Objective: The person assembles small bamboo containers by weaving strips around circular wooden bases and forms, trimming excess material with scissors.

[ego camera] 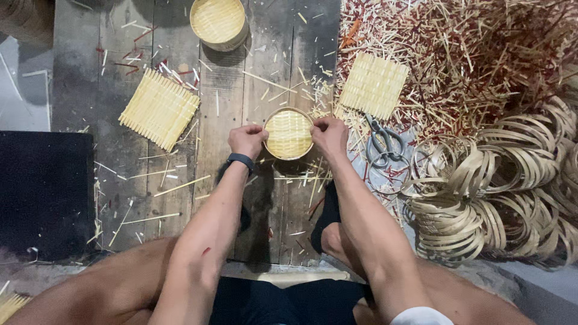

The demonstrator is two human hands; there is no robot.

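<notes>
Here, left hand (247,140) and right hand (329,135) pinching round bamboo basket (289,133) rim, scissors (382,142) nearby

scissors (382,143) beside bamboo rings (481,198)

A little basket-making workshop on the floor

We see wooden floor boards (180,198) covered in cut sticks (475,48), a pile of bent strip rings (500,192), flat woven mats (159,108), scissors (382,143) and a finished round basket (218,23).
</notes>
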